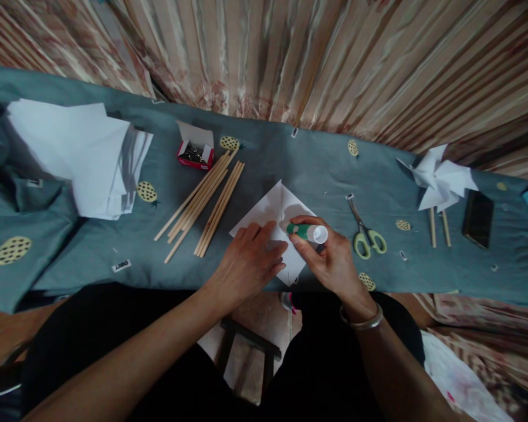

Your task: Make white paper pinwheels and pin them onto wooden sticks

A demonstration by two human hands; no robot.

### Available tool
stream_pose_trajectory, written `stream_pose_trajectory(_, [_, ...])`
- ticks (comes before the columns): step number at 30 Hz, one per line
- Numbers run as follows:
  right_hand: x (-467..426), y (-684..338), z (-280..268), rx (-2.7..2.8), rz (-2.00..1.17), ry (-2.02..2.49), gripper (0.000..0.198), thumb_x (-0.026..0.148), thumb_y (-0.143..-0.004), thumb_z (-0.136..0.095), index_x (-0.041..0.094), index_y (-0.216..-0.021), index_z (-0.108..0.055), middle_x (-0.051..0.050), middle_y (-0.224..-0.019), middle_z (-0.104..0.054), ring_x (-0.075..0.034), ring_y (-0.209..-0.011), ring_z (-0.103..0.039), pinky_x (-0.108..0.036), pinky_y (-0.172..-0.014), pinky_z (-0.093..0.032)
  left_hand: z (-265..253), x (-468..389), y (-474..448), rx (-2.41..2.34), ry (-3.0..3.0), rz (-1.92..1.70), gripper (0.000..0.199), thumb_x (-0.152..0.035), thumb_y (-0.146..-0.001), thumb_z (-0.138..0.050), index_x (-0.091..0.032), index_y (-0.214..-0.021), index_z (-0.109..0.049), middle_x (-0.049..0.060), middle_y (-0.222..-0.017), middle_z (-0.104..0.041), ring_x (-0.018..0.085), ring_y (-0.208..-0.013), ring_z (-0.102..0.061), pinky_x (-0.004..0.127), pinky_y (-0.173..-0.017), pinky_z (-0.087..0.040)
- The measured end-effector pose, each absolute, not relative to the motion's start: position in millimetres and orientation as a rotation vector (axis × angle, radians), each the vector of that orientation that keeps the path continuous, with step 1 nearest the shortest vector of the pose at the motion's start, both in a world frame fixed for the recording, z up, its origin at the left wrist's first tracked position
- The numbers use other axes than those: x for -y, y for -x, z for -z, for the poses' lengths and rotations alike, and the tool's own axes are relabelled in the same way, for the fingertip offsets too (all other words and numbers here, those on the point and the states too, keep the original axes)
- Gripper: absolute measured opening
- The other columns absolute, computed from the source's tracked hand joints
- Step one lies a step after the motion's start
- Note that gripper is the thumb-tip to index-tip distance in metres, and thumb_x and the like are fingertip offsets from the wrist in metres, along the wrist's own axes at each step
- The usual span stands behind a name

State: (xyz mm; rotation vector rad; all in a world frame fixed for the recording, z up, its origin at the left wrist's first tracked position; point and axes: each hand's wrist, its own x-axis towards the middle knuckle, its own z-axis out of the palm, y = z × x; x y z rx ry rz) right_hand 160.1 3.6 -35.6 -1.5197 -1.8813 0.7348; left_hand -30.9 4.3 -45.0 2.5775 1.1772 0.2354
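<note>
A white square of paper (267, 206) lies cornerwise on the cloth-covered table in front of me, with slits running in from its corners. My left hand (251, 255) rests flat on the left part of the sheet, fingers spread and pressing it down. In my right hand (334, 255) is a green and white glue stick (301, 231), gripped between thumb and fingers. Its far end points at the middle of the paper; whether it touches is hidden. Scissors with light green handles (366, 239) lie just to the right of my right hand.
Wooden sticks (202, 202) lie left of the paper, below a small red box (196, 153) of metal pieces. A stack of white paper (92, 158) is farther left. At the right are paper pinwheels (442, 176) on sticks and a phone (478, 218). Curtains (264, 58) hang behind.
</note>
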Motion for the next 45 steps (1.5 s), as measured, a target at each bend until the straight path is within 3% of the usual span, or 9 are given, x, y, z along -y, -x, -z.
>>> stream_pose_trajectory(10, [-5.0,-156.3,36.1,1.901,-0.738,1.514,0.023,0.034,-0.092,-0.06,0.024,-0.112,-0.062,-0.005,-0.102,-0.072,-0.022,-0.094,-0.068,-0.036,-0.076,-0.057,42.5,-6.1,29.8,-1.19,-2.57,-0.205,0.032,-0.038,-0.093,-0.057,-0.024,-0.121,-0.062,0.013,-0.135,-0.052,0.03,-0.106,-0.052,0.044,-0.082,-0.047])
stream_pose_trajectory(22, [-8.9,-151.7,31.7,1.966,-0.733,1.464,0.019,0.03,-0.092,-0.06,0.023,-0.11,-0.061,-0.004,-0.105,-0.072,-0.021,-0.098,-0.068,-0.037,-0.087,-0.055,44.9,-5.3,29.9,-1.179,-2.552,-0.214,0.036,-0.037,-0.094,-0.054,-0.023,-0.127,-0.059,0.015,-0.139,-0.049,0.032,-0.109,-0.051,0.045,-0.084,-0.046])
stream_pose_trajectory(38, [-5.1,-154.8,27.4,2.041,-0.752,1.409,0.019,0.027,-0.093,-0.059,0.02,-0.11,-0.06,-0.006,-0.106,-0.071,-0.022,-0.101,-0.067,-0.036,-0.086,-0.055,45.5,-6.1,30.6,-1.169,-2.564,-0.2,0.036,-0.036,-0.095,-0.053,-0.023,-0.128,-0.059,0.016,-0.14,-0.048,0.034,-0.109,-0.053,0.047,-0.084,-0.047])
stream_pose_trajectory(45, [-3.7,-160.6,29.0,2.001,-0.758,1.438,0.019,0.031,-0.093,-0.059,0.022,-0.109,-0.061,-0.005,-0.105,-0.071,-0.02,-0.092,-0.068,-0.033,-0.079,-0.055,43.6,-6.5,30.8,-1.177,-2.557,-0.196,0.035,-0.035,-0.094,-0.055,-0.024,-0.126,-0.061,0.016,-0.14,-0.048,0.034,-0.108,-0.053,0.047,-0.084,-0.047])
